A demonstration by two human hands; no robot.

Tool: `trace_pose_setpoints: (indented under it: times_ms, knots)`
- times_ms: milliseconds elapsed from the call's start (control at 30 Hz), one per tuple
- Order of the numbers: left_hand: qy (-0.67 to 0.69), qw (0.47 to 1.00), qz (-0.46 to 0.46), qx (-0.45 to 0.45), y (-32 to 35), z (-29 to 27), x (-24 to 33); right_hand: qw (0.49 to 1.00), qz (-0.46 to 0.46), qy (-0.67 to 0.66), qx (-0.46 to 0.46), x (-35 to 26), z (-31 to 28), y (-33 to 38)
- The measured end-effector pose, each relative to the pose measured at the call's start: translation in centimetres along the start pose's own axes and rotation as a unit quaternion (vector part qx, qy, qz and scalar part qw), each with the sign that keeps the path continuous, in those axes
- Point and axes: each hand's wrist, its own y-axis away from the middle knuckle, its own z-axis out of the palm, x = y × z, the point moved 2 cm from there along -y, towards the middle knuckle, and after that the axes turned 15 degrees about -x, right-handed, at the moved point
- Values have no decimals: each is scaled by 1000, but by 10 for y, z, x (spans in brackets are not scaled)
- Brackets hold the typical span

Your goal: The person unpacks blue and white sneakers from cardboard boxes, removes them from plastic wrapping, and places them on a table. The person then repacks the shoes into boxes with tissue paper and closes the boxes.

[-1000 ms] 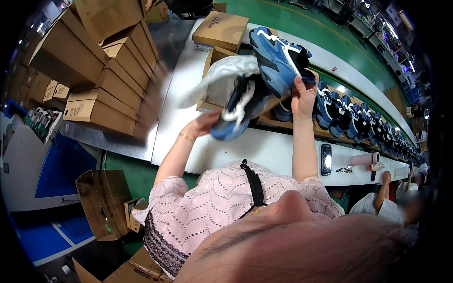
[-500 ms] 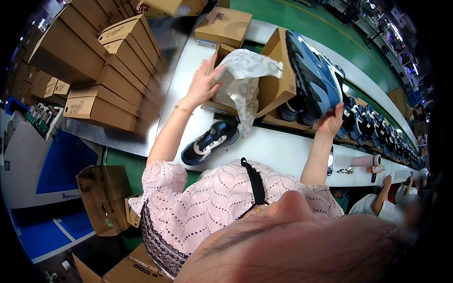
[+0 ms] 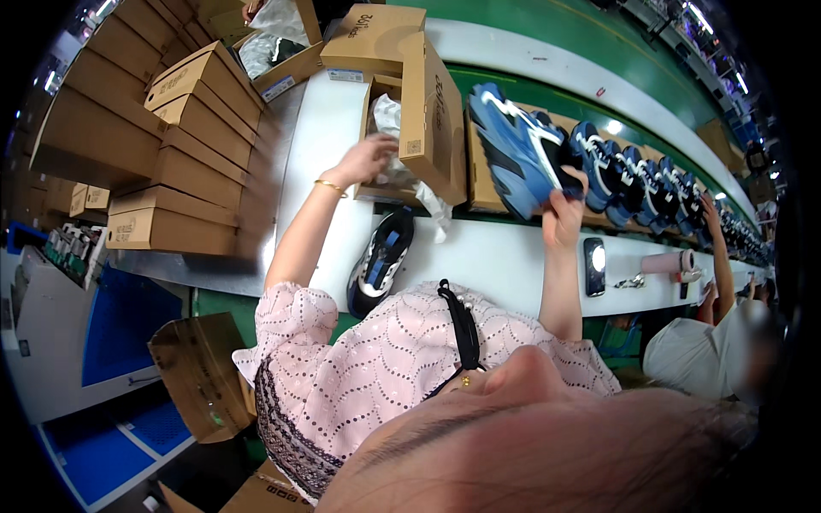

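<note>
My right hand (image 3: 564, 214) grips a blue sneaker (image 3: 510, 145) with white and black parts by its heel end, above the table. My left hand (image 3: 369, 159) reaches into an open cardboard shoebox (image 3: 385, 195), its slightly blurred fingers apart against patterned white tissue paper (image 3: 386, 115). Part of that paper hangs over the box's near side. The raised lid (image 3: 434, 120) stands at the box's right and hides some of the inside. A second sneaker (image 3: 380, 261), dark blue, black and white, lies on the white table between my arms.
Shoeboxes (image 3: 192, 137) are stacked at the left. A closed box (image 3: 376, 34) and another open box (image 3: 291, 73) with a person's hand stand beyond. Sneakers (image 3: 633, 179) line the right side. A phone (image 3: 595, 267) and pink bottle (image 3: 667, 262) lie near a co-worker (image 3: 693, 350).
The tissue paper has gone down into the box under my left hand. My right hand has brought its sneaker left and tilted it. The sneaker on the table points more away from me.
</note>
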Motion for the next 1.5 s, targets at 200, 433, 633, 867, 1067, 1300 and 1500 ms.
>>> trace_pose_setpoints:
  times_ms: [200, 433, 633, 867, 1067, 1300, 1500]
  knots:
    - [80, 967, -124, 209, 95, -29, -47, 942, 54, 288, -162, 74, 68, -57]
    - [218, 954, -178, 100, 115, 32, -42, 876, 90, 411, -237, 115, 76, -51]
    - [275, 952, -90, 105, 37, 74, -44, 868, 134, 429, -211, 107, 48, 14]
    - [364, 914, -178, -11, 19, 73, -84, 685, 88, 490, -532, 156, 110, 62]
    - [262, 944, -86, 184, 85, 59, -54, 717, 94, 497, -481, 123, 96, 40]
    - [362, 753, -297, 462, 282, 180, -131, 945, 121, 301, 40, 37, 29, -19]
    - [491, 656, -457, 345, 327, 301, -81, 907, 255, 331, 49, 125, -64, -81]
